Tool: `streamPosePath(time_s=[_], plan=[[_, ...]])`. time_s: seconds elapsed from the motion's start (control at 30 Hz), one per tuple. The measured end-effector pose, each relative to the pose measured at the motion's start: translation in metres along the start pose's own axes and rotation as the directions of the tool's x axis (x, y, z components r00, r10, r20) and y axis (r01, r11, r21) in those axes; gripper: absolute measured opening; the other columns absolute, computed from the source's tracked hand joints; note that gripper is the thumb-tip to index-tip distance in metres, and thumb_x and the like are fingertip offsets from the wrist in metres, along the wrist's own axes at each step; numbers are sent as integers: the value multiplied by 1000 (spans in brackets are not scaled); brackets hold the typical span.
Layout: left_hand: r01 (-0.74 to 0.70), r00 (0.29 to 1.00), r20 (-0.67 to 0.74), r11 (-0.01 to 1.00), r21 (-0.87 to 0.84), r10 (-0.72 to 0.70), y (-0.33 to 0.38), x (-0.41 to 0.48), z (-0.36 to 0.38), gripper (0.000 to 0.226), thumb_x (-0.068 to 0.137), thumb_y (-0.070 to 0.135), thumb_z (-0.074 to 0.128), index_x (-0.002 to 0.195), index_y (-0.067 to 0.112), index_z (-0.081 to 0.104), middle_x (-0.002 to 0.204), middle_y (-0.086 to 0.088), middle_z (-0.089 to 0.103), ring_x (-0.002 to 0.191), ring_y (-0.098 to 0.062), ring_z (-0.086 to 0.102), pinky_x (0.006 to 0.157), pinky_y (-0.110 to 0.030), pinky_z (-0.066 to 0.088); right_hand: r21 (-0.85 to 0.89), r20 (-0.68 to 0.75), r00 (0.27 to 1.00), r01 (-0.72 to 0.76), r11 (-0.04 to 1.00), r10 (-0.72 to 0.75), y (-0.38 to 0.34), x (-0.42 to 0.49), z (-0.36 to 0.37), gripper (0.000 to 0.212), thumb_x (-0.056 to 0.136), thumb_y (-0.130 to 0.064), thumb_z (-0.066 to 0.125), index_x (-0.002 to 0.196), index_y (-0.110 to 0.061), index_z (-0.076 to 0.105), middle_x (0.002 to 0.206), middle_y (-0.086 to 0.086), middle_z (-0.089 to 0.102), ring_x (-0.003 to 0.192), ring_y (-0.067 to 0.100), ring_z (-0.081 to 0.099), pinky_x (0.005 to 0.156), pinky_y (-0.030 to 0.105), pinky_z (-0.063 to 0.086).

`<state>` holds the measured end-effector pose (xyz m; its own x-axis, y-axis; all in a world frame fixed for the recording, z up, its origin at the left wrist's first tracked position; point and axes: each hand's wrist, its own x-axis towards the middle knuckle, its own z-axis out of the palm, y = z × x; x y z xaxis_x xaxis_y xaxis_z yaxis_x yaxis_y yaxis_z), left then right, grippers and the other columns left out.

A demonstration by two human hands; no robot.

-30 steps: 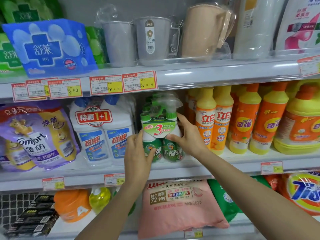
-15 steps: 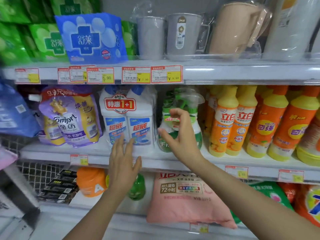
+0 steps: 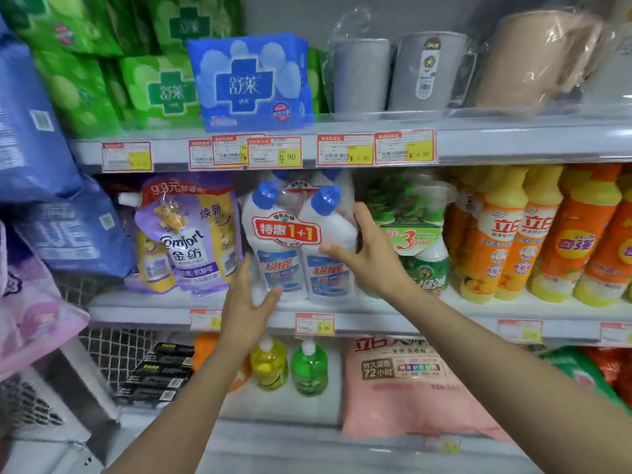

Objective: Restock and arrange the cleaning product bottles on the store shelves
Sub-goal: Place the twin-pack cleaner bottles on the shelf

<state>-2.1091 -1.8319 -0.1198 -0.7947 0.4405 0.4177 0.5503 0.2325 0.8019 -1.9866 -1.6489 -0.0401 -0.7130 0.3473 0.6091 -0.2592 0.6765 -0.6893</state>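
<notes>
A twin pack of white toilet-cleaner bottles [image 3: 287, 234] with blue caps and a red "1+1" band stands on the middle shelf [image 3: 478, 314]. My left hand [image 3: 244, 302] lies against its lower left side, fingers straight and thumb across the front. On the pack's right side is my right hand [image 3: 371, 256], fingers straight up along it and thumb pointing left over the label. Just right of that hand stands a green spray-bottle bundle [image 3: 424, 265] in clear wrap.
Purple Comfort pouches [image 3: 191, 241] sit left of the twin pack; yellow and orange detergent bottles [image 3: 509, 241] fill the right. Below are yellow [image 3: 268, 366] and green [image 3: 309, 371] bottles, a pink powder bag [image 3: 410, 388] and black boxes [image 3: 154, 374]. Large blue packs [image 3: 30, 131] hang at left.
Both hands have left the green spray bundle and moved left onto the white twin pack. The view has swung left too.
</notes>
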Motion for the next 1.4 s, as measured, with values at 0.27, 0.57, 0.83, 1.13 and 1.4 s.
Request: streamPosePath(time_s=[0.27, 0.57, 0.83, 1.13, 1.4], plan=[[-13, 999, 28, 924, -383, 25, 9, -4, -8, 61, 69, 40, 78, 123, 29, 52, 121, 19, 62, 114, 7, 55, 95, -14, 40, 56, -121, 984, 136, 989, -128, -28, -45, 6, 46, 81, -23, 77, 120, -10, 55, 110, -21, 59, 98, 8, 61, 81, 26, 50], [93, 980, 190, 723, -684, 54, 79, -33, 7, 43, 73, 27, 70, 114, 27, 54, 100, 18, 74, 92, -6, 72, 70, -21, 58, 314, -250, 952, -95, 945, 178, -59, -56, -49, 58, 87, -19, 71, 136, -12, 41, 129, 13, 61, 111, 25, 67, 84, 39, 59], [370, 928, 300, 633, -680, -221, 102, -90, 56, 29, 79, 31, 72, 104, 21, 60, 98, 4, 76, 86, -18, 75, 66, -36, 61, 228, 6, 865, -489, 842, 501, -29, -161, -90, 114, 59, -45, 85, 144, -45, 9, 130, 1, 57, 109, 16, 68, 82, 33, 59], [653, 730, 636, 532, -539, -252, 149, -134, 112, 34, 81, 32, 68, 110, 14, 68, 101, -10, 76, 86, -25, 74, 78, -42, 60, 182, -202, 909, -330, 926, 364, -10, -241, -149, 61, 89, -21, 70, 139, -32, 38, 129, -14, 58, 120, 7, 58, 95, 25, 51], [698, 691, 650, 526, -486, -317, 205, -167, 154, 27, 81, 20, 76, 106, 12, 67, 94, -12, 76, 86, -30, 74, 84, -48, 58, -255, 37, 943, -310, 916, 330, -11, -277, -213, 80, 74, -66, 69, 145, -53, 34, 163, -21, 0, 152, 5, -1, 122, 42, 19]])
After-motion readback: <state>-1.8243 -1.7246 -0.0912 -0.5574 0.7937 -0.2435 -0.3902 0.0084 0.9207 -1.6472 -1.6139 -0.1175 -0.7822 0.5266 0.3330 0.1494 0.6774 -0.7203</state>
